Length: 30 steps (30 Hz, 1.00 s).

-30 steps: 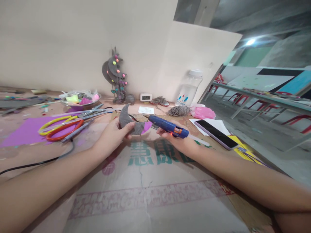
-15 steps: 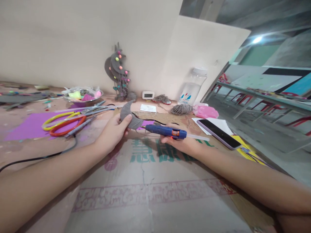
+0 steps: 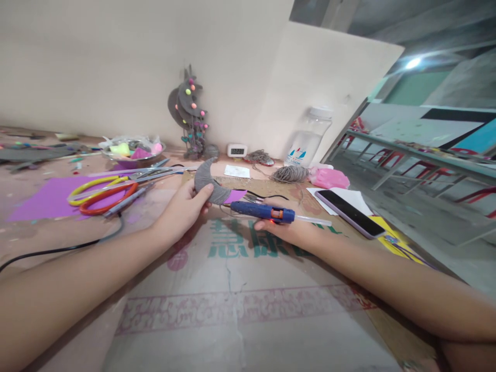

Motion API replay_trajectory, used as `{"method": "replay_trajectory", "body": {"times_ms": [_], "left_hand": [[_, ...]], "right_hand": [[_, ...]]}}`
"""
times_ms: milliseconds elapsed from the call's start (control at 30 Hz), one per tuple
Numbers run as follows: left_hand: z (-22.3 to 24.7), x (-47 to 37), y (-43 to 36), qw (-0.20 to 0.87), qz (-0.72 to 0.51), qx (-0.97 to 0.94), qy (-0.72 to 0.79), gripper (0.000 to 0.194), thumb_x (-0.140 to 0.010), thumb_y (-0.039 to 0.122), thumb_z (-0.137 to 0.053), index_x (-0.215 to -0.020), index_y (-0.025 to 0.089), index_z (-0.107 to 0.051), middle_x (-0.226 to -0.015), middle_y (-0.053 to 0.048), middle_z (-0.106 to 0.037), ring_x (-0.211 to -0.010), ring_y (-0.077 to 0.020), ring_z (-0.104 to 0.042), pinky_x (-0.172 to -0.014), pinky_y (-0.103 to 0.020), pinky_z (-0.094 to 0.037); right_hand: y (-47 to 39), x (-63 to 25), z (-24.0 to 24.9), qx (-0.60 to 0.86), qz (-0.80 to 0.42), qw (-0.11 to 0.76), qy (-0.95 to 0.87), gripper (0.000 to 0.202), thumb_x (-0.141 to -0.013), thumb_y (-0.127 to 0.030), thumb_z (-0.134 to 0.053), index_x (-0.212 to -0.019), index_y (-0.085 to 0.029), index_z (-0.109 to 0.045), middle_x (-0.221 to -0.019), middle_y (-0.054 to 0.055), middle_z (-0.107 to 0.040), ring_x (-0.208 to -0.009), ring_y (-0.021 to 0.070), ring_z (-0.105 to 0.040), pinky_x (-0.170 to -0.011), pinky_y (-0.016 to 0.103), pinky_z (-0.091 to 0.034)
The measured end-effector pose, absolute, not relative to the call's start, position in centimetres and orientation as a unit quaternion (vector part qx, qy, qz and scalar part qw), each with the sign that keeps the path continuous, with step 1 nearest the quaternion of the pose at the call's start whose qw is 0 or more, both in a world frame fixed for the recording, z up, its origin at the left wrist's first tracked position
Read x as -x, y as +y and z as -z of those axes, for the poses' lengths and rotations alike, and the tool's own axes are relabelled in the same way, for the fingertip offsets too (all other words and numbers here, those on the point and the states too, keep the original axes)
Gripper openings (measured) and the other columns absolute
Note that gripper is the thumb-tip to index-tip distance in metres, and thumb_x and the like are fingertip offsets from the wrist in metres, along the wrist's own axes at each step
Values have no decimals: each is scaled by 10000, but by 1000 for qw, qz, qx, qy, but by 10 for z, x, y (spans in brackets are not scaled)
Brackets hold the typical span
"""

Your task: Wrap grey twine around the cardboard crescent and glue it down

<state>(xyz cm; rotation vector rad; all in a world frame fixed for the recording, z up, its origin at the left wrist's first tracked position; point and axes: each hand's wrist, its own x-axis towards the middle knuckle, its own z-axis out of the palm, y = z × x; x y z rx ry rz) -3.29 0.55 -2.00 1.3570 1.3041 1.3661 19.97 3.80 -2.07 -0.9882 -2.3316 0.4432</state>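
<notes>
Pinching grey crescent cutout, left hand fingers closed | right hand wrapped around blue glue gun

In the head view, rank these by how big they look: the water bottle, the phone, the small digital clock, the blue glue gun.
1. phone and blue glue gun: look alike, and the gun is nearer, so unranked
2. water bottle: slightly smaller, but farther back
3. digital clock: clearly smallest

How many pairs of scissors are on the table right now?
2, lying side by side left of the left hand: the yellow-handled scissors farther back, and the orange-handled scissors just in front, overlapping them. More could be hidden in the clutter at the far left.
</notes>
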Motion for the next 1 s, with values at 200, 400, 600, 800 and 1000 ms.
{"method": "replay_trajectory", "body": {"times_ms": [200,400,600,800,1000], "left_hand": [[19,32,5,384,-543,-548,507,183,-824,347,-525,-760,175,-515,-566,50,-479,-455,-83,-411,-413,-200,-272],[20,33,7,388,-539,-547,510,179,-837,330,-511,-749,174,-503,-569,50,-472,-459,-77,-414,-417,-196,-277],[22,35,7,377,-539,-552,512,182,-841,343,-505,-773,174,-509,-587,45,-481,-476,-80,-420,-435,-194,-303],[24,34,9,380,-543,-551,506,194,-831,359,-518,-773,173,-526,-581,41,-484,-472,-85,-425,-427,-197,-303],[23,34,9,380,-544,-551,506,189,-829,353,-526,-762,176,-529,-578,40,-487,-465,-81,-422,-418,-193,-300]], "right_hand": [[38,-198,19,381,-157,259,-874,395,-687,-569,-636,-795,-190,-625,-652,-1,-608,-600,140,-546,-569,238,-367],[38,-198,18,373,-141,257,-880,400,-692,-571,-631,-771,-179,-616,-630,-5,-579,-599,130,-526,-554,226,-349],[34,-195,15,385,-134,258,-876,441,-682,-603,-615,-711,-163,-604,-603,1,-562,-583,133,-514,-534,228,-337],[36,-197,18,389,-137,256,-874,411,-698,-577,-618,-752,-170,-618,-633,7,-585,-597,137,-533,-543,229,-351],[36,-197,15,401,-127,251,-872,429,-680,-591,-620,-716,-163,-621,-619,16,-589,-597,151,-549,-555,245,-380]]}}
